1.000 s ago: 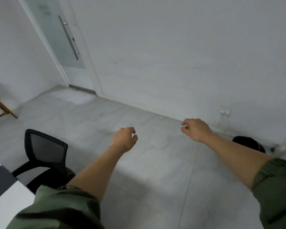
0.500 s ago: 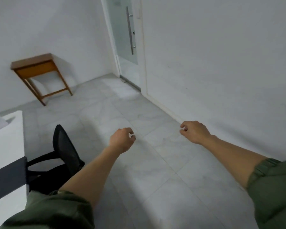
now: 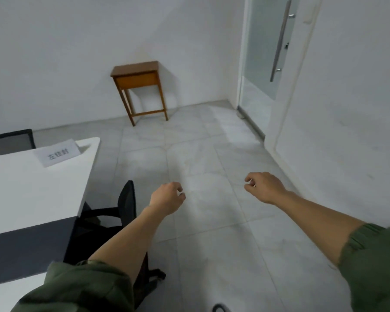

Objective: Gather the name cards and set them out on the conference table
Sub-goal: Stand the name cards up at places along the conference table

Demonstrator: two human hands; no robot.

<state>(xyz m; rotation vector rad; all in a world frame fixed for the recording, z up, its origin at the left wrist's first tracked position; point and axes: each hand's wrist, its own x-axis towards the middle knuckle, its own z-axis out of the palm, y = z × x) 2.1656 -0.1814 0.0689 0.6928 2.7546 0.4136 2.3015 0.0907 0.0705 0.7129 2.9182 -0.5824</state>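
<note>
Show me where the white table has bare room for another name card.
Bare white top runs from the name card toward you, down to the dark band on the conference table. The far corner is crowded, where that card stands. Left hand and right hand hold nothing.

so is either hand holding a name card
No, left hand and right hand are empty; the one name card in view sits on the table.

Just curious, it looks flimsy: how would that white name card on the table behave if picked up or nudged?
The name card looks like thin folded paper, so probably very light and easily bent by a pinch. Propped on the smooth white table near its corner, it would likely slide or tip at a nudge.
</note>
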